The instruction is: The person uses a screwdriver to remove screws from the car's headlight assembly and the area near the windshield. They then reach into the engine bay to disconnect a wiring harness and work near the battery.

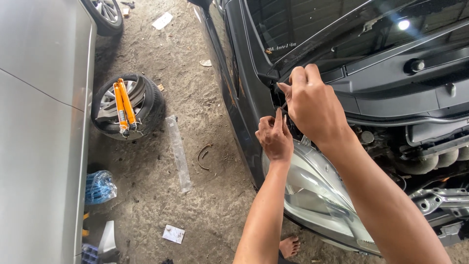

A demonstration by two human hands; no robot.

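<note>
My left hand (275, 137) presses with fingertips against the dark car's fender edge (254, 105), just above the clear headlight (312, 188). My right hand (308, 105) is higher, its fingers pinched at the corner where the raised hood (332, 34) meets the fender; what it pinches is too small to tell. The engine bay (420, 142) lies open to the right, with a black cowl panel and hoses. Both forearms reach up from the bottom of the view.
A silver car body (39, 122) fills the left. A loose wheel (128, 106) lies on the dirty concrete with two orange shock absorbers (124, 105) on it. A clear plastic sleeve (178, 151), a blue bag (100, 187), paper scraps and my bare foot (289, 246) are on the ground.
</note>
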